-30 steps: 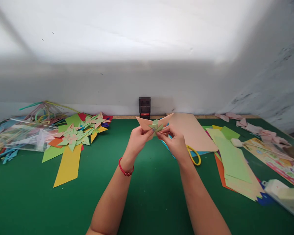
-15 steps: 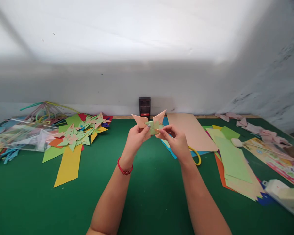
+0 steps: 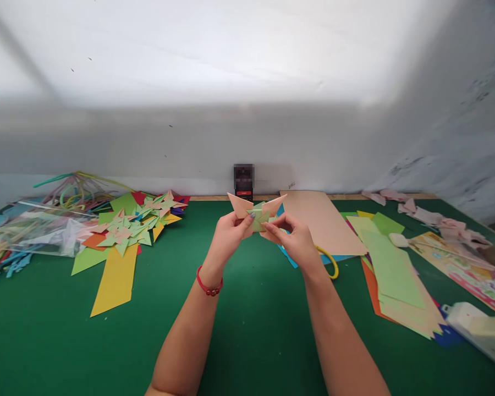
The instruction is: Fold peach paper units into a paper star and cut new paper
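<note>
Between my two hands, above the green table (image 3: pixel 247 319), is a folded paper star (image 3: pixel 259 213) with a light green middle and peach points. Two of its points stick up and outward; its lower part is partly hidden by my fingers. My left hand (image 3: pixel 230 235), with a red bracelet on the wrist, pinches its left side, thumb on the front. At the lower right of the star, the thumb and fingertips of my right hand (image 3: pixel 293 237) are pressed together on the paper.
Folded stars (image 3: pixel 126 231) lie on coloured sheets at left, beside a plastic bag (image 3: pixel 53 242) of strips. A peach sheet (image 3: pixel 322 220), yellow-handled scissors (image 3: pixel 333 264) and green paper strips (image 3: pixel 390 261) are at right. A phone (image 3: pixel 243 184) leans on the wall behind.
The paper star has turned slightly clockwise and shifted a little right, so its two upper points now stand at nearly equal height. Both hands keep their hold on it.
</note>
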`<move>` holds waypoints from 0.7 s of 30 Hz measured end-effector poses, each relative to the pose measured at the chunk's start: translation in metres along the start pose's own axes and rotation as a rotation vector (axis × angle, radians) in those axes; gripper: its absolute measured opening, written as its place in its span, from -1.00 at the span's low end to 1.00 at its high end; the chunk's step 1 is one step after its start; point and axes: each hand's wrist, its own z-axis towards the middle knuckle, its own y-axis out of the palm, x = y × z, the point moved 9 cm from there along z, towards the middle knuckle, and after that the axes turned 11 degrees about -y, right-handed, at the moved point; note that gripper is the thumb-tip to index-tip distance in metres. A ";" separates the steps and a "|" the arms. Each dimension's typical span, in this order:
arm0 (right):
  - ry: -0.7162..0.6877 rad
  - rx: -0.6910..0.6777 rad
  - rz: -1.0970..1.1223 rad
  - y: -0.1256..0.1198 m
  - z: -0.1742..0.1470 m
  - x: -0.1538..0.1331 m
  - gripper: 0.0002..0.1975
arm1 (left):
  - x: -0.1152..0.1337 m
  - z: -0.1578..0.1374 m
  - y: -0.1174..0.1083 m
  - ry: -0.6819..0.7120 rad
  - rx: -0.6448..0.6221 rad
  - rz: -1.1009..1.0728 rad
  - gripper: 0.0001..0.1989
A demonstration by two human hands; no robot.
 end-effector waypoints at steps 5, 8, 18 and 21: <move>-0.010 0.007 -0.056 -0.001 0.000 -0.003 -0.71 | 0.001 0.000 0.000 0.001 0.015 0.047 -0.67; -0.024 -0.031 -0.015 0.004 0.000 -0.007 -0.72 | 0.000 0.002 -0.003 -0.005 0.018 0.076 -0.67; -0.054 0.072 -0.075 0.005 0.000 -0.008 -0.78 | 0.009 0.000 -0.005 0.088 -0.004 0.165 -0.66; -0.023 0.196 -0.013 -0.006 -0.001 -0.001 -0.76 | 0.026 -0.007 -0.015 0.253 0.148 0.168 -0.60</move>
